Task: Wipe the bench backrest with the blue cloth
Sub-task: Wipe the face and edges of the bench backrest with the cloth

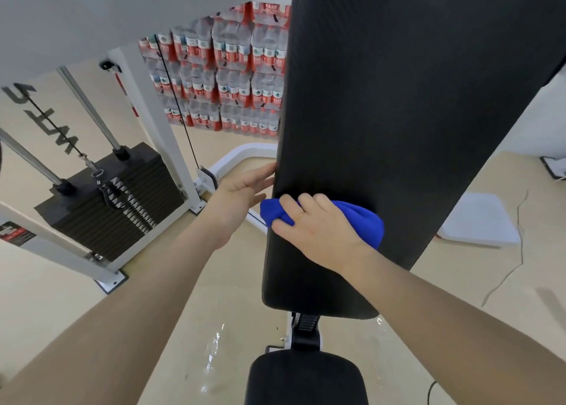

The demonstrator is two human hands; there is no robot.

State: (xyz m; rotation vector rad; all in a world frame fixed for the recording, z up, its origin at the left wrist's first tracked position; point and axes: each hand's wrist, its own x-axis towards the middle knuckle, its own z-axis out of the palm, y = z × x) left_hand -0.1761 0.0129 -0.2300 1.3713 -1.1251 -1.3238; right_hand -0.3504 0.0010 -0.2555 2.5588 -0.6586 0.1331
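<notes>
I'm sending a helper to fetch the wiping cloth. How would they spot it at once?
Find the long black bench backrest running up the middle of the view. Low on that pad, near its left edge, the right hand presses down on the blue cloth, while the left hand touches the pad's side. The cloth is bunched and bright blue, the only blue thing against the black padding.

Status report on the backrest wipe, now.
Right hand pressing blue cloth on backrest. Left hand open, fingertips at the pad's left edge. Nothing in the way.
</notes>
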